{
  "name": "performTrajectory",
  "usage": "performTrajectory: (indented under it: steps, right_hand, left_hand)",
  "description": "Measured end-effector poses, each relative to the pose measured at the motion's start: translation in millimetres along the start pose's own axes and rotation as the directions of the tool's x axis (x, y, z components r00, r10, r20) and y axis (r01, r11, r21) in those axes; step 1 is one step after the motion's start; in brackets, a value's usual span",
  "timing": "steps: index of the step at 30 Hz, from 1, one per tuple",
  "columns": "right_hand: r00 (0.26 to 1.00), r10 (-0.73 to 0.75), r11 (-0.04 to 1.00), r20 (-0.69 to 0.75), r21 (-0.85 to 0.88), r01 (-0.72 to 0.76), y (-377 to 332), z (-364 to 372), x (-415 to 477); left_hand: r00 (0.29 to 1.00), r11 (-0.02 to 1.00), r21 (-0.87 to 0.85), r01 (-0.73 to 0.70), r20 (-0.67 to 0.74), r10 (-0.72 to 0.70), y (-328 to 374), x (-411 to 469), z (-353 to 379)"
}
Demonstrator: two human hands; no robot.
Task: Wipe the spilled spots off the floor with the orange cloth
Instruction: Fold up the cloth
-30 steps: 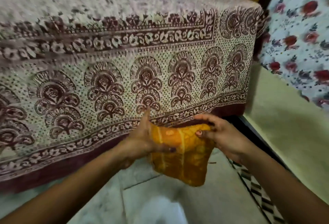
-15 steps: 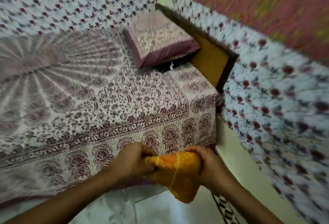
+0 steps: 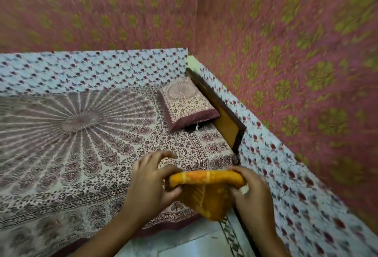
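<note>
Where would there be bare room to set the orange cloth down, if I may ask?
The bedspread lies bare across its left and middle, between the floral sheet behind and the pillow at right. A narrow floor strip shows below the bed's edge. The near right corner is crowded: the left hand and right hand hold the orange cloth there.

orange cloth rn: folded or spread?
Folded. The orange cloth shows a thick doubled top edge stretched between the left hand and right hand, each pinching an end; the rest hangs bunched below, off the floor.
</note>
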State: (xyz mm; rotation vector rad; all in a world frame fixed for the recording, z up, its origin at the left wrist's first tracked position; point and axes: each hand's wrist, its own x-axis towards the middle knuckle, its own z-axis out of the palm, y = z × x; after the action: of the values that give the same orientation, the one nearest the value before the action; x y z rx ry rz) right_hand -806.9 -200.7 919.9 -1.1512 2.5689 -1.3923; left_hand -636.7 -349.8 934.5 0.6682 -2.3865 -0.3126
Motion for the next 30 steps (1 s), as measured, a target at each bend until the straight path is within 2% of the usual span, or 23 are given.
performTrajectory:
  steps: [1,2,3,4,5,6,7,8,10,12,13,15,17,18,19,22,24,28,30]
  right_hand:
    - [0.986,0.075,0.996,-0.15,0.054,-0.067,-10,1,-17]
    - [0.943,0.228,0.965,-0.242,0.186,-0.186,-22,2,-31]
    - [0.846,0.496,0.823,-0.198,0.418,-0.385,-34,6,-53]
    - [0.677,0.734,0.471,0.053,0.678,-0.564,-45,13,-71]
    - [0.517,0.759,0.03,0.396,0.772,-0.635,-50,20,-88]
    - [0.41,0.639,-0.31,0.651,0.706,-0.637,-59,25,-112]
    - [0.411,0.493,-0.47,0.767,0.632,-0.616,-63,33,-128]
    - [0.439,0.43,-0.563,0.789,0.614,-0.552,-71,38,-146]
    - [0.598,0.356,-0.604,0.718,0.665,-0.439,-88,36,-172]
    - [0.688,0.346,-0.626,0.638,0.703,-0.338,-90,35,-199]
    - [0.749,0.295,-0.607,0.593,0.722,-0.333,-93,32,-214]
    - [0.851,0.336,-0.452,0.403,0.862,-0.23,-78,31,-245]
    - [0.849,0.368,-0.467,0.379,0.865,-0.184,-82,21,-282]
    - [0.877,0.332,-0.463,0.347,0.87,-0.169,-104,18,-297]
    - [0.888,0.345,-0.416,0.305,0.897,-0.147,-125,11,-307]
    - [0.892,0.384,-0.431,0.239,0.901,-0.056,-167,-2,-343]
    - [0.877,0.46,-0.352,0.138,0.935,0.038,-187,-1,-367]
    - [0.863,0.505,-0.298,0.013,0.941,0.16,-213,5,-407]
    - [0.87,0.493,-0.277,-0.028,0.943,0.187,-230,8,-429]
  left_hand:
    - [0.999,0.999,-0.029,-0.017,-0.039,0.016,9,-3,-10]
    - [0.997,0.997,-0.063,-0.038,-0.066,0.034,18,-5,-16]
    - [0.995,0.993,-0.099,-0.068,-0.084,0.06,27,-12,-23]
    - [0.991,0.987,-0.122,-0.105,-0.09,0.095,34,-17,-28]
    - [0.988,0.981,-0.127,-0.144,-0.08,0.135,41,-22,-32]
    - [0.979,0.973,-0.114,-0.202,-0.062,0.196,46,-34,-37]
    - [0.964,0.96,-0.094,-0.265,-0.035,0.262,49,-42,-41]
    - [0.942,0.938,-0.09,-0.335,-0.003,0.336,51,-56,-46]
    - [0.893,0.891,-0.103,-0.442,0.039,0.447,52,-84,-57]
    - [0.849,0.841,-0.169,-0.515,0.038,0.527,45,-117,-72]
    - [0.835,0.819,-0.212,-0.532,0.024,0.549,40,-133,-80]
    - [0.823,0.784,-0.287,-0.55,-0.024,0.568,28,-156,-96]
    - [0.803,0.744,-0.339,-0.576,-0.065,0.592,16,-175,-115]
    - [0.794,0.727,-0.355,-0.587,-0.08,0.602,10,-183,-125]
    - [0.79,0.718,-0.362,-0.594,-0.092,0.607,7,-189,-133]
    - [0.758,0.689,-0.359,-0.629,-0.088,0.646,-1,-206,-157]
    - [0.713,0.65,-0.364,-0.667,-0.06,0.698,-7,-217,-176]
    - [0.616,0.557,-0.408,-0.723,-0.017,0.788,-16,-241,-208]
    - [0.619,0.538,-0.458,-0.708,-0.034,0.785,-21,-258,-223]
